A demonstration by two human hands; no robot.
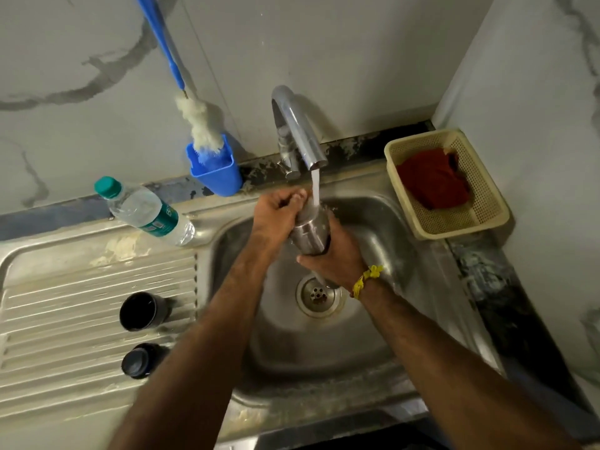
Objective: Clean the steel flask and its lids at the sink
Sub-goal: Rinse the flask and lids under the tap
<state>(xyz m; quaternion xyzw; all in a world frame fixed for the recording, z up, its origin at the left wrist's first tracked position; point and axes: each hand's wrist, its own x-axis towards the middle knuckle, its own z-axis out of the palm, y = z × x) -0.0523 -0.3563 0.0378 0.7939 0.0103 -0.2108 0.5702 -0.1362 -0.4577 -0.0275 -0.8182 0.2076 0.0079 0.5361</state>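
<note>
A steel flask [310, 233] is held over the sink basin [367, 336], its mouth tilted up under the running tap [300, 131]. Water streams onto its top and runs down toward the drain [316, 295]. My right hand [336, 258] grips the flask's lower body from below. My left hand [276, 211] curls round its neck and upper part. Two dark lids stand on the ribbed drainboard to the left: a cup-shaped lid [141, 311] with its hollow up, and a smaller stopper lid [139, 360] nearer me.
A plastic water bottle [146, 211] lies at the drainboard's back. A blue holder [216, 172] with a long-handled white brush [201, 123] stands against the wall. A cream basket [487, 219] with a red cloth [433, 178] sits at the sink's right.
</note>
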